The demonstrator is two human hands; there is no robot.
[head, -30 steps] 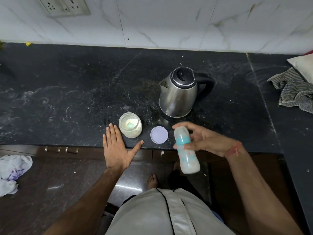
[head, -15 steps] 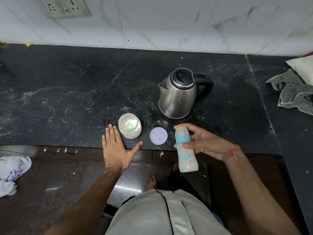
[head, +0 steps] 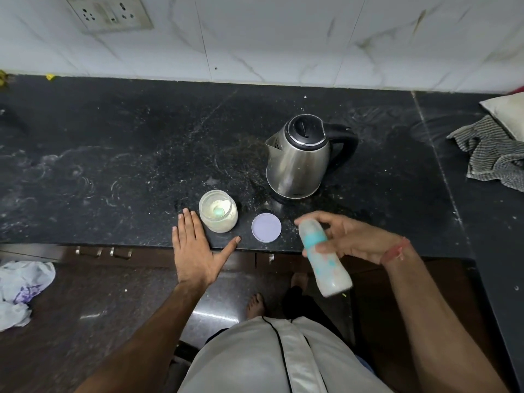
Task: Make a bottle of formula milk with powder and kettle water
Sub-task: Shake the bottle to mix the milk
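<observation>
Right hand (head: 355,239) holds the baby bottle (head: 324,258) in front of the desk (head: 113,165) edge, its fingers (head: 314,217) clamped round the teal collar; bottle tilted, cap end up and away, base toward the person, whitish contents visible, outline blurred. Left hand (head: 195,251) lies flat, palm down, on the desk's front edge, fingers together and straight, thumb spread to the right, gripping nothing. Open powder jar (head: 218,211) stands just beside the left fingertips, a green scoop (head: 218,212) resting in the powder. Jar's lavender lid (head: 266,227) lies flat between the jar and the bottle. Steel kettle (head: 300,157) stands upright behind them, black lid closed, handle to the right. Striped cloth (head: 493,154) lies at far right.
</observation>
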